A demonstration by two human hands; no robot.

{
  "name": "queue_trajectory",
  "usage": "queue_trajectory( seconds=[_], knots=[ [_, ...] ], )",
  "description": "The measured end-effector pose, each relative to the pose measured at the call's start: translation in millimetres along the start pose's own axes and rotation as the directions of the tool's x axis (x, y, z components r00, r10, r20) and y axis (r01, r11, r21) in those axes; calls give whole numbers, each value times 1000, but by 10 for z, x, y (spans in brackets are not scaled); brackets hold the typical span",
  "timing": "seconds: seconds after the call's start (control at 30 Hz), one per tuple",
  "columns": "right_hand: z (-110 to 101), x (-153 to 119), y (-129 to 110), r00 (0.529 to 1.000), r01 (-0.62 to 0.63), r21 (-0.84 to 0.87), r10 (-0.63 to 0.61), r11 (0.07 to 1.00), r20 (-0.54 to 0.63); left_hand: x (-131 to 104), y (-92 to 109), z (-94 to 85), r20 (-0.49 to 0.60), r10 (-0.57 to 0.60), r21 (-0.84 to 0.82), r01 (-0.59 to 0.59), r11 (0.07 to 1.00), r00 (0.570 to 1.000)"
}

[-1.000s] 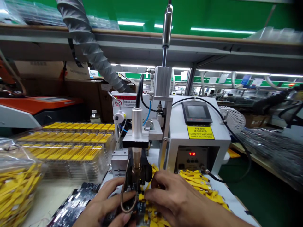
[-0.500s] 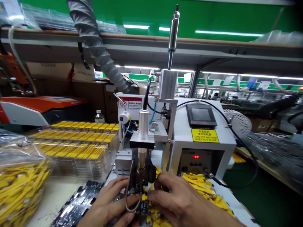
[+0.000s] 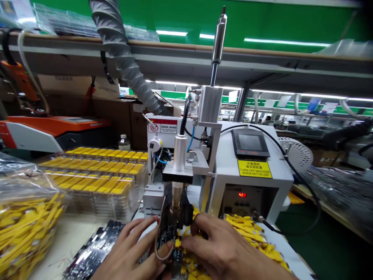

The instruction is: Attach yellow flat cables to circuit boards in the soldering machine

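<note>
A small black circuit board [image 3: 177, 254] lies under the metal head [image 3: 176, 196] of the bench machine. My left hand [image 3: 135, 249] is beside it on the left, fingers stretched and apart, with a fingertip against the board's edge near a thin looped cable [image 3: 161, 259]. From the right, my right hand [image 3: 214, 243] pinches a yellow flat strip [image 3: 177, 243] at the board; its fingertips are partly hidden. More yellow strips [image 3: 247, 229] lie in a heap under and beyond the right hand. A stack of black boards [image 3: 93, 247] is left of my left hand.
A clear bag of yellow strips [image 3: 26, 229] sits at far left. Behind it are stacked clear trays [image 3: 96, 206] with rows of yellow parts. The white machine housing [image 3: 279, 167] stands right, with a screen [image 3: 250, 142] and black cable [image 3: 316, 194]. A grey hose [image 3: 124, 58] hangs above.
The red digits on the machine have changed from 00 to 40. The view has shifted slightly, and the left fingers have moved a little; the right hand keeps its pinch by the board.
</note>
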State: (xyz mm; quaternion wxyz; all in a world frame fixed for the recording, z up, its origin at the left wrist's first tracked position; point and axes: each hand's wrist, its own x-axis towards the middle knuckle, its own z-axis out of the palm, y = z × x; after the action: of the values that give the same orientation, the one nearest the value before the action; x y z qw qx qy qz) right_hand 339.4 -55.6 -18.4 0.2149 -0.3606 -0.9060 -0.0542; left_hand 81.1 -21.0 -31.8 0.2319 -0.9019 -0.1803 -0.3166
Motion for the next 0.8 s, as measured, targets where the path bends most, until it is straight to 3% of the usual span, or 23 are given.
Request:
queue_trajectory(
  seconds=[0.3,0.8],
  knots=[
    [16,20,-2,1000,-17,-7,17,1000,14,-135,-43,158,-45,-57,-89,53,995,997],
    [30,10,9,1000,-6,4,6,1000,-26,-172,-37,178,-36,-99,-116,94,989,994]
  ],
)
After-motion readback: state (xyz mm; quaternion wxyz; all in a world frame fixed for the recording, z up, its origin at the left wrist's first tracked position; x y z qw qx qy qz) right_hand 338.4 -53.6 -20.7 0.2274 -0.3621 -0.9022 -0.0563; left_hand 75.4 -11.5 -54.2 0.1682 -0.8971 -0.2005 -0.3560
